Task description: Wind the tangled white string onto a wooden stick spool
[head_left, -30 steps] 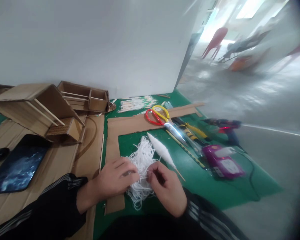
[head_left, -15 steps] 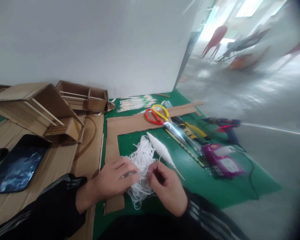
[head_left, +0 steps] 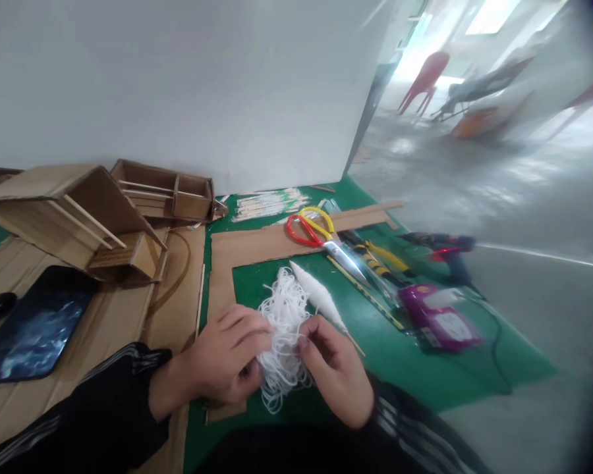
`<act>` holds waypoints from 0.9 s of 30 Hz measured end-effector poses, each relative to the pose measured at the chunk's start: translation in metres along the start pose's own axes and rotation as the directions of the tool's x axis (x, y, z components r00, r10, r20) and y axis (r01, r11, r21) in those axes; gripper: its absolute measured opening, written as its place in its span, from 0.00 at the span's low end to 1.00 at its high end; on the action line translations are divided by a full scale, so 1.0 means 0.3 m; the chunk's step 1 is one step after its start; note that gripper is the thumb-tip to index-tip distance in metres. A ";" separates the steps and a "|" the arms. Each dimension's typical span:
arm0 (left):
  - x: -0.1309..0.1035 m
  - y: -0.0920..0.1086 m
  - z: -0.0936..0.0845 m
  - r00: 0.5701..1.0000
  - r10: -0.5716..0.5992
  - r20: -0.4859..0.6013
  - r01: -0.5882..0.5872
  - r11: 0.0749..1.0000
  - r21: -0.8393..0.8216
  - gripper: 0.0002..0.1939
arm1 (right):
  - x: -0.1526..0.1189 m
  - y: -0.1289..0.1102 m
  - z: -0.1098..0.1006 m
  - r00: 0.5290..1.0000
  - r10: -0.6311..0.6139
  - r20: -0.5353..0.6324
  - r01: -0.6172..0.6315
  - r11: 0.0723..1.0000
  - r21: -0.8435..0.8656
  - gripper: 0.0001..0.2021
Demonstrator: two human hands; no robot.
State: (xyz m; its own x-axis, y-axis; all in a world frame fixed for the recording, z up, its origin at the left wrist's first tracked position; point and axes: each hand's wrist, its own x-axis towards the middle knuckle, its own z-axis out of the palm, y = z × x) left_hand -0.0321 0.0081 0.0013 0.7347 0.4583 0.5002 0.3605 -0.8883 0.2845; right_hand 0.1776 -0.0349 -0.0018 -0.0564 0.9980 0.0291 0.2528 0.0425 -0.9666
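Observation:
A loose, tangled heap of white string lies on the green table between my two hands. From the left, my left hand curls against the heap, its fingertips pressed into the strands. At the heap's right side, my right hand pinches a strand between thumb and index finger. Just beyond the right hand lies a thin stick wound with white string, fat in the middle, its bare end pointing towards me. Scissors with one red and one yellow handle rest farther back.
Cardboard boxes and a tablet stand at left. An L-shaped cardboard strip lies behind the string. At right are yellow-black pliers, a purple packet and a glue gun. A white wall rises behind.
My left hand has drawn slightly left, its thumb tucking under. My right hand has shifted a little right, still pinching, and the string heap has moved slightly to the right.

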 end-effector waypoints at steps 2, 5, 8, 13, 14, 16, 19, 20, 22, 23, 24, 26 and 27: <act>0.004 0.009 -0.001 0.999 -0.049 -0.003 0.049 0.995 -0.088 0.14 | -0.001 0.000 0.001 1.000 -0.004 0.011 0.004 1.000 -0.005 0.07; 0.011 0.025 0.008 0.987 -0.156 -0.025 0.151 0.979 -0.134 0.17 | -0.002 -0.004 0.004 0.999 -0.018 0.034 0.019 0.999 -0.035 0.08; 0.019 0.042 0.022 0.952 -0.292 -0.089 0.282 0.953 -0.108 0.23 | -0.004 -0.008 0.005 0.997 -0.036 0.063 0.040 0.998 -0.054 0.08; 0.036 0.049 0.029 0.941 -0.328 -0.079 0.318 0.941 -0.115 0.10 | -0.007 -0.013 0.005 0.994 -0.050 0.096 0.056 0.997 -0.055 0.07; 0.038 0.047 0.027 0.938 -0.338 -0.082 0.325 0.935 -0.140 0.07 | -0.007 -0.014 0.004 0.994 -0.049 0.094 0.054 0.997 -0.060 0.07; 0.042 0.043 0.022 0.921 -0.379 -0.092 0.354 0.911 -0.212 0.04 | -0.007 -0.017 0.004 0.996 -0.043 0.083 0.049 0.996 -0.075 0.07; 0.044 0.038 0.016 0.883 -0.464 -0.069 0.408 0.832 -0.376 0.03 | -0.007 -0.019 0.005 0.998 -0.017 0.067 0.023 0.995 -0.098 0.08; 0.044 0.037 0.015 0.868 -0.494 -0.049 0.424 0.789 -0.445 0.04 | -0.007 -0.018 0.005 0.998 -0.005 0.064 0.012 0.995 -0.102 0.09; 0.040 0.033 0.016 0.835 -0.550 0.007 0.449 0.675 -0.585 0.05 | -0.007 -0.015 0.008 0.998 0.008 0.058 -0.002 0.994 -0.108 0.09; 0.037 0.031 0.017 0.819 -0.573 0.038 0.455 0.607 -0.652 0.06 | -0.008 -0.013 0.009 0.998 0.009 0.055 -0.002 0.993 -0.114 0.09; 0.034 0.029 0.019 0.803 -0.591 0.073 0.455 0.530 -0.715 0.06 | -0.008 -0.012 0.009 0.998 0.007 0.055 0.000 0.993 -0.121 0.09; 0.026 0.026 0.023 0.777 -0.608 0.163 0.451 0.357 -0.818 0.08 | -0.007 -0.009 0.009 0.999 -0.001 0.052 0.008 0.990 -0.142 0.09; 0.022 0.024 0.026 0.764 -0.608 0.214 0.448 0.263 -0.855 0.09 | -0.006 -0.008 0.008 0.999 -0.004 0.052 0.012 0.988 -0.152 0.09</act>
State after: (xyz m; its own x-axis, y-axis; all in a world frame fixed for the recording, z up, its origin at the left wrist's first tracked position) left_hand -0.0201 0.0044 0.0005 0.4651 0.8846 0.0347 -0.0672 -0.0038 0.9977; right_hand 0.1747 -0.0370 -0.0002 -0.1081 0.9940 0.0196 0.3956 0.0611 -0.9164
